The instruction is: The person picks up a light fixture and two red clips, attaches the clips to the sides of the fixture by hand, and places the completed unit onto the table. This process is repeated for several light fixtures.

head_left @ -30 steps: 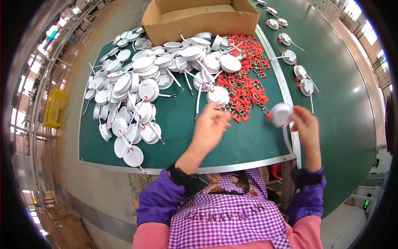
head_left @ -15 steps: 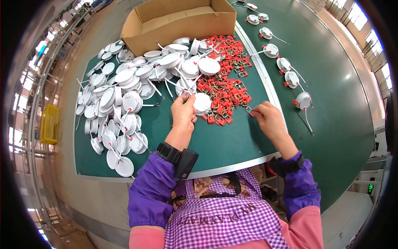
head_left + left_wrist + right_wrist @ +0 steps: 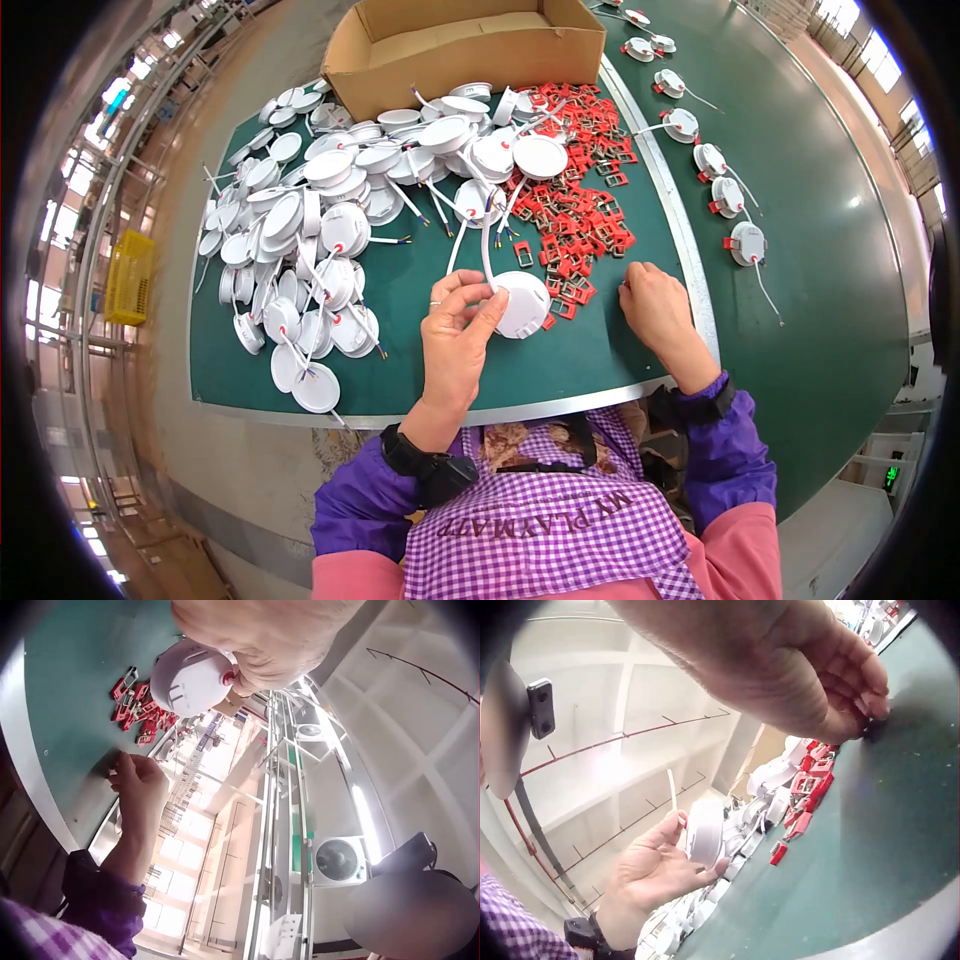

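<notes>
In the head view my left hand [image 3: 455, 340] pinches a round white downlight [image 3: 522, 305] near its edge, its pale cable standing up past the fingers. The right wrist view shows the thumb and fingers around the downlight [image 3: 706, 832] from the side. My right hand [image 3: 660, 315] is low over the green table, right of the pile of red clips [image 3: 585, 225], fingers curled and tips together. A small dark bit shows at those fingertips [image 3: 876, 705]; most of the clip pinched there is hidden.
A heap of white downlights [image 3: 330, 225] with loose cables covers the table's left side. Behind it stands an open cardboard box [image 3: 470, 65]. Past a metal strip [image 3: 680, 225], downlights with red clips [image 3: 747, 243] form a row on the right-hand green surface.
My right hand has left a downlight at the row's near end and gone to the clips, pinching one. My left hand has picked up another downlight and drawn it nearer.
</notes>
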{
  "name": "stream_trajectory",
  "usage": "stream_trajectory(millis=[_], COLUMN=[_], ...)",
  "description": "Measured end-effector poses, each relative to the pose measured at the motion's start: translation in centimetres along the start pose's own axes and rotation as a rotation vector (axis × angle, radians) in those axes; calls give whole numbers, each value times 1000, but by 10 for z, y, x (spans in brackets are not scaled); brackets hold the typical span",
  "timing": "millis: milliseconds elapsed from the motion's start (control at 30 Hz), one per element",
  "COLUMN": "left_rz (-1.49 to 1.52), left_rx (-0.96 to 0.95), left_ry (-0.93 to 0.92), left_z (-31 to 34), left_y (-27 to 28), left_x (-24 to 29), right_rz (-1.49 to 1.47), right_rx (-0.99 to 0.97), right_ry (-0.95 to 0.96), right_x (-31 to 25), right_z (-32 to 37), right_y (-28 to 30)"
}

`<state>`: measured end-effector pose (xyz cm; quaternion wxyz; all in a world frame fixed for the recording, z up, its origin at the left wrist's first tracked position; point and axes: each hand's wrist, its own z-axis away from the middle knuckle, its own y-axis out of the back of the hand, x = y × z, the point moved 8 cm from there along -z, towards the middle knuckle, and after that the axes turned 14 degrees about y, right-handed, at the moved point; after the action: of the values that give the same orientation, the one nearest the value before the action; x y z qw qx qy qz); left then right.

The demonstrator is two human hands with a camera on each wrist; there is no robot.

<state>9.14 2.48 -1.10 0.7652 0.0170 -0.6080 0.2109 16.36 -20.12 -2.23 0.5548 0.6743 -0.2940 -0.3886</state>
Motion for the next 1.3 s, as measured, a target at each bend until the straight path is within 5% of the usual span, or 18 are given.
stream_trajectory(millis=[67, 133, 233, 300, 400, 1300], left_rz=[36, 236, 242, 260, 203, -25], left_rx=[-38, -162, -182, -205, -179, -234], left_ry=[-16, 192, 204, 221, 185, 90], left_z=[2, 0, 3, 7, 11, 16], left_y=[0, -3, -5, -13, -21, -29], left_x=[1, -19, -22, -21, -15, -14], right_rz=[40, 81, -89, -586, -669, -710], right_rx=[-27, -49, 179, 298, 451, 457], right_ry=[-3, -5, -15, -32, 96, 139], right_x=[4, -1, -23, -36, -63, -92], right_z=[-1, -3, 5, 10, 15, 17], right_y=[-8, -10, 21, 32, 47, 40])
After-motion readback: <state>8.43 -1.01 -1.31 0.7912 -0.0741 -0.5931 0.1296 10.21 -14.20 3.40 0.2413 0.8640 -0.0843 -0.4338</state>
